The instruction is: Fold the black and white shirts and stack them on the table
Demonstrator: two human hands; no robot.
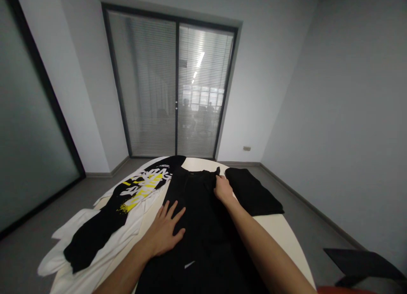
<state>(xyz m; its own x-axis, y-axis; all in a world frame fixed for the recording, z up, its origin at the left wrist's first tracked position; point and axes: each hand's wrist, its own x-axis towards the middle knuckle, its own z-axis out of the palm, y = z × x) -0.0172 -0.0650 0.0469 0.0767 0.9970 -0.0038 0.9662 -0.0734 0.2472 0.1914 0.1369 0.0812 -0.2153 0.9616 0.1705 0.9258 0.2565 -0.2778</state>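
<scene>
A black garment, seemingly a shirt (203,226), lies spread lengthwise on the pale table, with a small white swoosh near its lower part. My left hand (167,228) rests flat on its left side, fingers spread. At the far right corner of the shirt, my right hand (223,188) pinches a bit of the black cloth, which sticks up above the fingers. Just right of that hand lies a folded black garment (252,192). Left of the shirt are a black garment with white and yellow print (140,188) and white cloth (133,226) around it.
The round-ended cream table (286,239) holds all the clothes; some white cloth hangs over its left edge. A dark chair part (362,262) stands at the lower right. Beyond the table are a glass partition with blinds (203,94) and grey walls.
</scene>
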